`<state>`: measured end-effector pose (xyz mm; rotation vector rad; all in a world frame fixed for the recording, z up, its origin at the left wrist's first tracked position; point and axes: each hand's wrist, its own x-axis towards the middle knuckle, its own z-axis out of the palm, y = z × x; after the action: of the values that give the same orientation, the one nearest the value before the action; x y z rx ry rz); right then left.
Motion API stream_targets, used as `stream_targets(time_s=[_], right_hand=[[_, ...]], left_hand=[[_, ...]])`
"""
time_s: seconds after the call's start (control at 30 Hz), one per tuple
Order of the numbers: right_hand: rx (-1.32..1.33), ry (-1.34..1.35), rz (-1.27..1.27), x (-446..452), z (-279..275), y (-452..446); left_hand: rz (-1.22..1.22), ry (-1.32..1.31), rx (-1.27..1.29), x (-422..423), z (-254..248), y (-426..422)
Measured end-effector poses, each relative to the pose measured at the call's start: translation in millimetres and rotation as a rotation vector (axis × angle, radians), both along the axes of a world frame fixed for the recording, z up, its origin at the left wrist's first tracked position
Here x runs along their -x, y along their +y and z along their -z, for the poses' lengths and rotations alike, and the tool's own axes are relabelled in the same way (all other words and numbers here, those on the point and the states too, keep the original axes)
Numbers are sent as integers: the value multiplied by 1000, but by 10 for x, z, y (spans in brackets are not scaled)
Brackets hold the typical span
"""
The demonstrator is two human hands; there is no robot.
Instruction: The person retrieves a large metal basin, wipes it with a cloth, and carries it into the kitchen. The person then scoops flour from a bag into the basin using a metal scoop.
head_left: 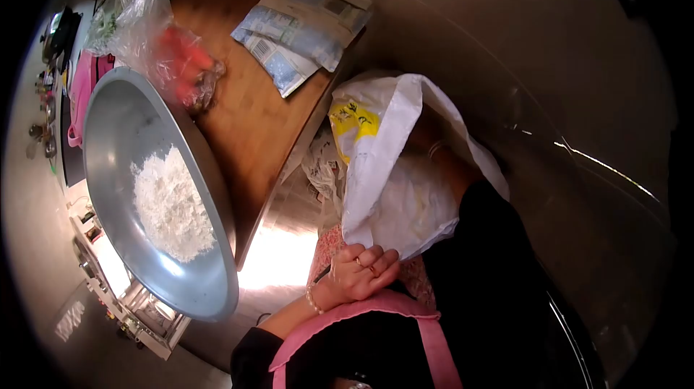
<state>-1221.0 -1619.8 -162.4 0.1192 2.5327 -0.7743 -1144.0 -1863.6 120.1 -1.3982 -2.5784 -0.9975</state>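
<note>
My left hand (365, 272), with rings and a bead bracelet, is closed on the near edge of a large white bag (394, 165) with yellow print. From the right, my right hand (429, 130) reaches down into the open bag; its fingers are hidden in shadow inside. To the left, a wide metal basin (119, 136) rests at the wooden table (249, 129). White powder (173, 204) lies heaped in the basin.
Blue and white packets (300, 31) lie near the table's edge. Beside the basin are a clear plastic bag of red items (184, 63) and a pink object (81, 96). A crumpled plastic bag (323, 165) hangs between table and white bag.
</note>
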Motion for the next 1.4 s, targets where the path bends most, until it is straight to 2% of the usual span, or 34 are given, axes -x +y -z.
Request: stream_targets(time_s=[0.2, 0.27, 0.3, 0.4, 0.5, 0.6, 0.67, 0.73, 0.8, 0.9, 0.97, 1.03, 1.13, 1.23, 1.4], right_hand=[[74, 174, 9, -63, 12, 59], [122, 116, 20, -44, 10, 29], [155, -97, 54, 31, -179, -28], [147, -98, 126, 202, -986, -167], [259, 126, 48, 179, -803, -51], [417, 208, 200, 25, -488, 40], [639, 296, 373, -140, -133, 145], [683, 219, 419, -203, -327, 206], [537, -22, 335, -242, -1187, 252], [527, -43, 303, -311, -1726, 265], [493, -54, 282, -366, -1943, 290], [496, -154, 363, -437, -2078, 338], [344, -208, 280, -490, -2388, 431], [281, -232, 269, -545, -2450, 487], [91, -160, 214, -614, -2748, 464]], left_hand=[[0, 29, -11, -29, -80, 53], [2, 40, -9, -50, -133, 82], [-1, 52, -9, -47, -165, 103], [-10, 94, -5, -33, -301, 134], [-22, 107, 6, -21, -424, 170], [-25, 148, -3, -3, -457, 191], [-23, 146, -6, -7, -503, 203], [-34, 137, -4, -37, -519, 214], [-56, 136, -32, -61, -530, 228], [-52, 186, -45, -78, -524, 218], [-73, 191, -66, -80, -533, 209], [-95, 190, -66, -100, -536, 188], [-122, 211, -80, -103, -531, 172], [-132, 220, -103, -94, -516, 148], [-126, 213, -83, -123, -499, 100]])
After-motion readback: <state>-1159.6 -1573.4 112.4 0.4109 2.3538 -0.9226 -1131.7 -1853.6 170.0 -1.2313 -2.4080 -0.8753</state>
